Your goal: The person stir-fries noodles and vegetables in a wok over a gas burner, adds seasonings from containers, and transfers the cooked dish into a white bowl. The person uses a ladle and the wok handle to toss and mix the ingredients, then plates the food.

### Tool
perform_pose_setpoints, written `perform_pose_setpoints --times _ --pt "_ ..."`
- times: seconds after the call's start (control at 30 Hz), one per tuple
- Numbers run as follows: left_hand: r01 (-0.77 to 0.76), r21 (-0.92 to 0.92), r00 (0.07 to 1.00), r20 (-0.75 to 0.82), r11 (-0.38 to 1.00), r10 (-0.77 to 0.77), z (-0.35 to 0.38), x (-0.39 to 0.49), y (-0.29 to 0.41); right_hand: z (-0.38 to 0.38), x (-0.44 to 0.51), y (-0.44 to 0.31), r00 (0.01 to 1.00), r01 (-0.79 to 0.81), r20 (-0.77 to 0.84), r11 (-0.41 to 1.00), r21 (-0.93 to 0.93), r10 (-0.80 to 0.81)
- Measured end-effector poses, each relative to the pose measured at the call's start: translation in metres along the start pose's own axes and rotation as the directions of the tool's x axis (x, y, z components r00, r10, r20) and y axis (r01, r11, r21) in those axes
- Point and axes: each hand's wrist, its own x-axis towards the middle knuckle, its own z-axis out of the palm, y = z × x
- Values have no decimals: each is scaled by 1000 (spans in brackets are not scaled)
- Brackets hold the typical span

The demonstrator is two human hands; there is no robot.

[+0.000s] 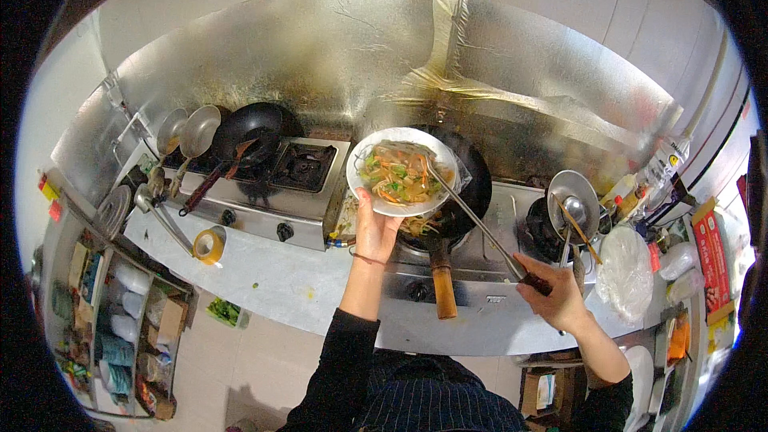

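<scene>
My left hand (374, 229) grips the near rim of a white plate (355, 183), which is tilted above a black wok (478, 192). Noodles with vegetables (401, 173) lie on the plate. A metal ladle (480, 220) with a dark handle is in my right hand (555, 294), its far end touching the food. Some food (423, 225) shows in the wok below the plate. The wok's wooden handle (443, 289) points towards me, and no hand holds it.
On the left, a gas stove (258, 186) carries another black wok (246, 126). A roll of tape (208, 246) sits on the counter (264, 279). A metal strainer (573, 207) rests at the right. Shelves (96, 324) stand at the lower left.
</scene>
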Motion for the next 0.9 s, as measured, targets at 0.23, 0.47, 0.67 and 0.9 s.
perform_pose_setpoints --times 0.23,0.47,0.67,0.9 --pt "-49 10 998 -46 999 49 -7 2 31 -33 5 10 970 -111 -199 985 134 137" --pt "-214 196 959 -144 957 244 -16 -14 111 -96 10 -7 970 -89 179 929 -359 162" --pt "-274 269 915 -223 924 336 -35 -50 137 -24 58 -3 941 -17 320 959 -282 110" --pt "-225 223 909 -302 949 287 -69 -93 136 -23 87 50 901 -434 159 846 310 404"
